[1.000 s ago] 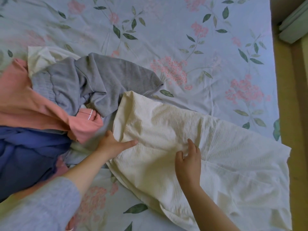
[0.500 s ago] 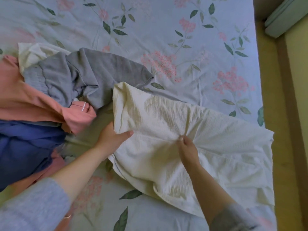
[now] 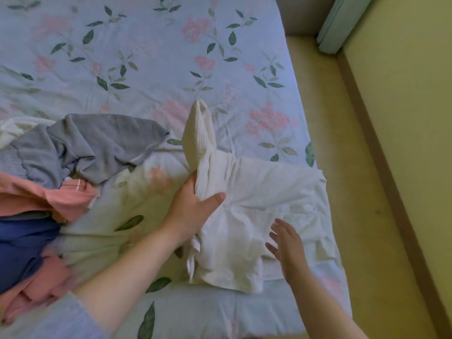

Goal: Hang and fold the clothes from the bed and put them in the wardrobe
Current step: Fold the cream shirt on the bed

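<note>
Since half a second earlier, the cream garment (image 3: 256, 192) had been gathered in from its wide spread and now lay bunched near the right edge of the bed (image 3: 146, 57), with one end standing up in a narrow peak.

From the head camera, the left hand (image 3: 193, 206) gripped the garment's gathered left side, thumb laid across the cloth and fingers hidden behind it. The right hand (image 3: 286, 243) had let go of its earlier pinch: its fingers were spread and relaxed over the lower part of the garment, and whether they touched the cloth could not be told. A heap of unfolded clothes lay to the left, well apart from the hands: a gray top (image 3: 97, 145), a pink piece (image 3: 49, 199) and a blue one (image 3: 22, 245). No wardrobe or hanger showed.

Folding the cream garment seemed to be the step in hand, and at an early stage, since the cloth was still rumpled. The next move would likely call for the right hand to press and smooth the body flat while the left brought the raised end down and over in a clean fold.
</note>
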`<state>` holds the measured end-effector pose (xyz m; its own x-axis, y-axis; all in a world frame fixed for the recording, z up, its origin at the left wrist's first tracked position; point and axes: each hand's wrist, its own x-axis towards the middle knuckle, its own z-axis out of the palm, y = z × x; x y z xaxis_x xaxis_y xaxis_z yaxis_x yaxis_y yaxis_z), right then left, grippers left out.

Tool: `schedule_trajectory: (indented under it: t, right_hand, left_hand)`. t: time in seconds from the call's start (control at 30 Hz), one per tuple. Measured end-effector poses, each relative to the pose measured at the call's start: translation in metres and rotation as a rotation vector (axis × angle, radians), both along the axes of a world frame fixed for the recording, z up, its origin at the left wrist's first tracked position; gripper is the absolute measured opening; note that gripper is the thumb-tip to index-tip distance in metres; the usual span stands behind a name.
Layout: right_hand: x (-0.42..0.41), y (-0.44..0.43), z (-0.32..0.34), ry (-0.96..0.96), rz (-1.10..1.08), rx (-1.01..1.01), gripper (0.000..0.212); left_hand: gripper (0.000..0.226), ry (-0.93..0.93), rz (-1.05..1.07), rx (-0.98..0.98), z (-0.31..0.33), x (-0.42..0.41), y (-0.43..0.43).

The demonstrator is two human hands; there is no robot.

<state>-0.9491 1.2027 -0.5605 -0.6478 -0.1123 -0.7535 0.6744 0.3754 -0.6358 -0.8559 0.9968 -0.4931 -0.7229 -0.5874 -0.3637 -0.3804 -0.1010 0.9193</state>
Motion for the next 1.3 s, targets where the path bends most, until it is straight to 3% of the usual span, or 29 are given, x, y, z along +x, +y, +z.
schedule_trajectory:
  t: [0.27, 0.43, 0.47, 0.53, 0.6, 0.7, 0.77, 0.87, 1.0, 1.17, 1.3]
  right_hand:
    - [-0.052, 0.096, 0.041, 0.035, -0.209, -0.101, 0.031]
    - [-0.086, 0.155, 0.046, 0.05, -0.246, -0.126, 0.024]
    - [-0.093, 0.163, 0.043, 0.044, -0.242, -0.133, 0.024]
    - [-0.104, 0.175, 0.037, 0.014, -0.225, -0.145, 0.021]
    - [-0.114, 0.181, 0.025, -0.021, -0.186, -0.135, 0.013]
    - [-0.122, 0.186, 0.001, 0.049, -0.003, 0.0, 0.017]
    - [-0.126, 0.185, -0.013, 0.127, 0.122, 0.08, 0.007]
    - [-0.135, 0.178, -0.027, 0.19, 0.241, 0.17, 0.013]
    - [-0.151, 0.16, -0.035, 0.23, 0.282, 0.237, 0.033]
    - [-0.155, 0.152, -0.042, 0.379, 0.242, 0.195, 0.025]
    - [-0.161, 0.138, -0.04, 0.135, 0.235, 0.073, 0.049]
  left_hand:
    - [0.058, -0.009, -0.188, -0.098, 0.03, -0.077, 0.104]
    - [0.063, -0.16, -0.372, -0.203, 0.021, -0.133, 0.176]
    - [0.068, -0.222, -0.43, -0.17, 0.016, -0.141, 0.192]
    - [0.07, -0.303, -0.47, 0.106, 0.008, -0.152, 0.222]
    - [0.05, -0.287, -0.406, 0.226, -0.004, -0.159, 0.241]
    - [0.01, -0.252, -0.306, -0.075, -0.029, -0.156, 0.239]
    - [0.012, -0.271, -0.303, -0.29, -0.046, -0.148, 0.226]
    - [0.013, -0.321, -0.284, -0.46, -0.066, -0.135, 0.203]
    - [0.018, -0.351, -0.303, -0.48, -0.084, -0.135, 0.178]
    - [0.034, -0.384, -0.407, -0.462, -0.1, -0.135, 0.174]
    - [0.038, -0.397, -0.401, -0.423, -0.104, -0.135, 0.177]
